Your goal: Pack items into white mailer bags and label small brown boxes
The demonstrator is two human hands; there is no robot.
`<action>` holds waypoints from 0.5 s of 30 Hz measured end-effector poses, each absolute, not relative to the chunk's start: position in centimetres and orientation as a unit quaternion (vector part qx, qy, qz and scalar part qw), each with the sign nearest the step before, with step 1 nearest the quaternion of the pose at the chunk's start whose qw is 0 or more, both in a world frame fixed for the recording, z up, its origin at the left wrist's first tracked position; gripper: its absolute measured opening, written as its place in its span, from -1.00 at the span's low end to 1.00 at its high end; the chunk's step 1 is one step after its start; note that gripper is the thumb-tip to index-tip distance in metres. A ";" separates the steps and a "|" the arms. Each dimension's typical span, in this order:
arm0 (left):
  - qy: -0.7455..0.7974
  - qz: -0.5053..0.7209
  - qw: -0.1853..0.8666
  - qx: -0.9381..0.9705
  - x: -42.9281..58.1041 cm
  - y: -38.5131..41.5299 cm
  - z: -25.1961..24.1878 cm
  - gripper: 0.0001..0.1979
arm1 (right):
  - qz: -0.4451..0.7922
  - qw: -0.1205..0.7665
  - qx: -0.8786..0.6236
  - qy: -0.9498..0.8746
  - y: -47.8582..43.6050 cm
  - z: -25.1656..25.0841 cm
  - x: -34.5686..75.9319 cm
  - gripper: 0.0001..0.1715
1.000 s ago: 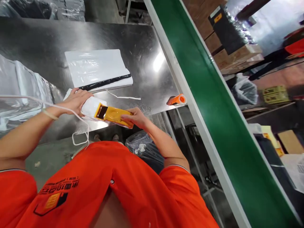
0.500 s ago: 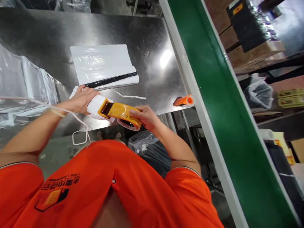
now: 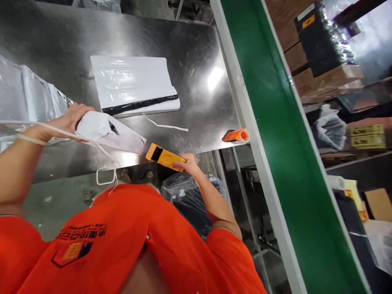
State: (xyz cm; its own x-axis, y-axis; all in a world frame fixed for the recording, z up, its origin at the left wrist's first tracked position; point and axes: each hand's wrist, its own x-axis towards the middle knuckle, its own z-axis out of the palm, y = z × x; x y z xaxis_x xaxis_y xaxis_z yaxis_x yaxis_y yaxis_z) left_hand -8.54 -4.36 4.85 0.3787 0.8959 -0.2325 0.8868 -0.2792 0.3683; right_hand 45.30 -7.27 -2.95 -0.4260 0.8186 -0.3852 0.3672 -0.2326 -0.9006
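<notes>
My left hand (image 3: 69, 121) grips the left end of a white wrapped package (image 3: 119, 134), which lies slanted near the front edge of the metal table (image 3: 196, 53). The fingers curl over its far side. My right hand (image 3: 187, 164) is closed around the handle of a yellow tape dispenser (image 3: 168, 158), just right of the package and apart from it. Behind the package, a white plastic mailer bag (image 3: 131, 79) with a black strip along its near edge lies flat. A thin white strip (image 3: 165, 124) lies in front of the bag.
An orange tool with a round end (image 3: 237, 135) lies by the table's right corner. A green conveyor belt (image 3: 269, 106) runs along the right. Silvery wrapped packages (image 3: 30, 90) stand at left. A white cord (image 3: 61, 125) crosses my left arm. A plastic-lined bin (image 3: 196, 196) stands below.
The tape dispenser has come off the package and moved down, its front tilting. My left hand has shifted left to the package's end, and the package now shows more of its length.
</notes>
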 end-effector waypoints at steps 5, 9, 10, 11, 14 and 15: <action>0.655 -0.003 0.339 0.675 -13.8 -6.0 5.3 0.61 | 0.625 0.154 -0.495 -0.583 -3.4 -6.6 43.1 -0.14; 0.687 0.010 0.357 0.633 -16.1 -6.9 4.7 0.63 | 0.626 0.137 -0.506 -0.577 -1.5 -9.3 41.5 -0.19; 0.691 0.010 0.360 0.626 -16.5 -7.0 4.5 0.64 | 0.630 0.131 -0.509 -0.572 -1.1 -10.0 40.9 -0.21; 0.695 0.006 0.364 0.620 -16.8 -7.1 4.3 0.64 | 0.635 0.125 -0.510 -0.566 -0.9 -10.5 40.3 -0.23; 0.696 -0.007 0.385 0.606 -17.2 -7.3 3.9 0.56 | 0.652 0.119 -0.506 -0.552 0.2 -11.5 38.4 -0.32; 0.691 -0.003 0.398 0.603 -17.1 -7.4 3.9 0.51 | 0.659 0.115 -0.501 -0.549 0.6 -11.5 37.9 -0.36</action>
State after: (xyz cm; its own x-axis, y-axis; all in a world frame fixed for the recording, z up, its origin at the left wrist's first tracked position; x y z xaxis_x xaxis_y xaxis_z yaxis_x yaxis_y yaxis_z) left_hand -17.14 -7.42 3.94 0.0447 0.8316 -0.5536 0.8363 0.2720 0.4760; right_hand 37.85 0.61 -11.49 -0.4721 0.7016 -0.5338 0.3987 -0.3701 -0.8391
